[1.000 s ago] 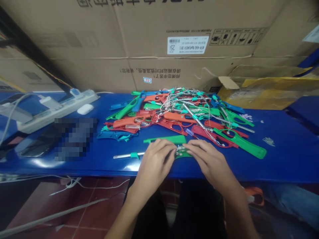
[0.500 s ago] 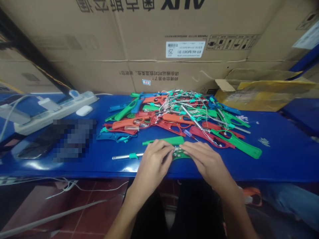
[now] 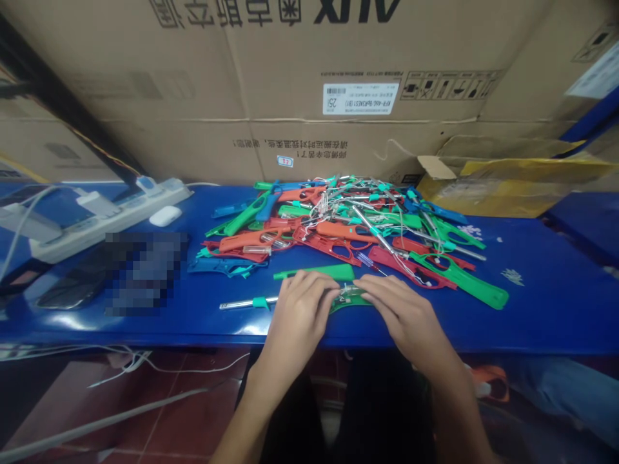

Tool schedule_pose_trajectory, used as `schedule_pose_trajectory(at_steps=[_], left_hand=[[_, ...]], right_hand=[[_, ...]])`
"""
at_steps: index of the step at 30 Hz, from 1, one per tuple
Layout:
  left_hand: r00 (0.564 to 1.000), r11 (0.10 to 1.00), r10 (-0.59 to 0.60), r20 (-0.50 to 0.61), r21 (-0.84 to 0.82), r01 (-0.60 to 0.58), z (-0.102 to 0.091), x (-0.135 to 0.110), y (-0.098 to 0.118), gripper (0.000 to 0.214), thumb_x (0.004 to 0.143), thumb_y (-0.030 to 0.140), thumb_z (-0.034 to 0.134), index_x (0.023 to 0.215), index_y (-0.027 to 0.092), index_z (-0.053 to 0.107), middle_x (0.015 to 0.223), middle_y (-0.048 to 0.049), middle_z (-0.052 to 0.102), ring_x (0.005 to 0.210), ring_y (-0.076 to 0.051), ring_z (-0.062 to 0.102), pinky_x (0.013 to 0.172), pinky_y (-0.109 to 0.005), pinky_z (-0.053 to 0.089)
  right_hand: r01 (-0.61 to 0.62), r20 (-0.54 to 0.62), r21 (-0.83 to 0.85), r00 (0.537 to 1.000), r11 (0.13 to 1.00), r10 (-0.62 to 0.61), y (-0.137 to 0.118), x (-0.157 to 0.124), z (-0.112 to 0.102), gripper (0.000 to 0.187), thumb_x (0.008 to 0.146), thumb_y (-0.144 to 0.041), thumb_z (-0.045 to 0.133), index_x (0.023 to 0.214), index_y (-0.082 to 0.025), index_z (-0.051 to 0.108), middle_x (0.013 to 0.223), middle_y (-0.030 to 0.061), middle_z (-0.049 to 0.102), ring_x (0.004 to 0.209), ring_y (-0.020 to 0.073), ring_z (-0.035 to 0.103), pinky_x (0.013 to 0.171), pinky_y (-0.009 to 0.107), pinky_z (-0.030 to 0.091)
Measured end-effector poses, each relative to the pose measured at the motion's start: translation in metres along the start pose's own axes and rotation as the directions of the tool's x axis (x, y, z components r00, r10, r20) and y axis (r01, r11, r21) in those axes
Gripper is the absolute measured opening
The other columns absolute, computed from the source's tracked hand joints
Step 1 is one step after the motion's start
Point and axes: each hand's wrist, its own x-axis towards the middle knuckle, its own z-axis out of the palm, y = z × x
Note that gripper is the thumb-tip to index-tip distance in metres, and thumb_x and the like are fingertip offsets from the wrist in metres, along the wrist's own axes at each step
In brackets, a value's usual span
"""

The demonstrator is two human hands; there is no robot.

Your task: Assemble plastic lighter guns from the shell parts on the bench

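Note:
Both my hands rest at the front edge of a blue table (image 3: 556, 303). My left hand (image 3: 297, 316) and my right hand (image 3: 403, 316) meet over a green lighter shell half (image 3: 349, 298) with small metal and wire parts in it, fingers curled and pinching on it. A metal tube with a teal collar (image 3: 249, 302) sticks out to the left from under my left hand. A second green shell (image 3: 319, 272) lies just behind my fingers. Behind that spreads a pile of green, red, orange and blue lighter shells (image 3: 338, 225) mixed with tubes and wires.
Stacked cardboard boxes (image 3: 290, 90) wall off the back. A white power strip (image 3: 111, 209) with plugs and a white earbud case (image 3: 165, 215) sit at the left. A phone (image 3: 72, 283) lies beside a blurred patch. A yellow-lined open carton (image 3: 507, 177) stands at the right.
Both hands stay on the green shell, with only small finger shifts. The view has tilted slightly, so the pile and boxes sit a little lower in the picture.

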Motion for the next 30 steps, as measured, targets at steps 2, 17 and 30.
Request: schedule_pose_trajectory(at_steps=[2,17,30], left_hand=[[1.0,1.0,-0.009,0.005,-0.023,0.009,-0.001,-0.0001,0.0002,0.01,0.104,0.023,0.056,0.1,0.023,0.066,0.104,0.0003,0.073,0.099,-0.02,0.061,0.086,-0.037,0.037],[0.995,0.983,-0.091,0.039,-0.156,0.096,-0.0051,0.0028,0.0034,0.014,0.103,0.022,0.057,0.093,0.024,0.066,0.1,0.0035,0.074,0.097,-0.017,0.064,0.09,-0.035,0.037],[0.995,0.981,-0.094,0.043,-0.169,0.1,-0.0041,0.0056,0.003,0.015,0.102,0.021,0.059,0.089,0.023,0.066,0.096,0.0048,0.074,0.095,-0.017,0.065,0.096,-0.037,0.037]], right_hand=[[-0.003,-0.001,0.009,1.0,1.0,0.003,0.0001,0.0005,-0.0004,0.032,0.104,-0.017,0.05,0.127,-0.026,0.071,0.124,0.0054,0.076,0.118,0.0225,0.071,0.109,0.045,0.053],[-0.066,-0.015,0.102,0.998,0.993,0.068,-0.0045,0.0064,-0.0056,0.023,0.1,-0.021,0.06,0.115,-0.027,0.077,0.116,0.0008,0.079,0.108,0.0219,0.075,0.104,0.04,0.057],[-0.075,-0.014,0.193,0.997,0.978,0.08,-0.0018,0.0068,-0.006,0.025,0.098,-0.018,0.064,0.116,-0.026,0.078,0.113,0.0007,0.08,0.108,0.0212,0.075,0.109,0.039,0.054]])
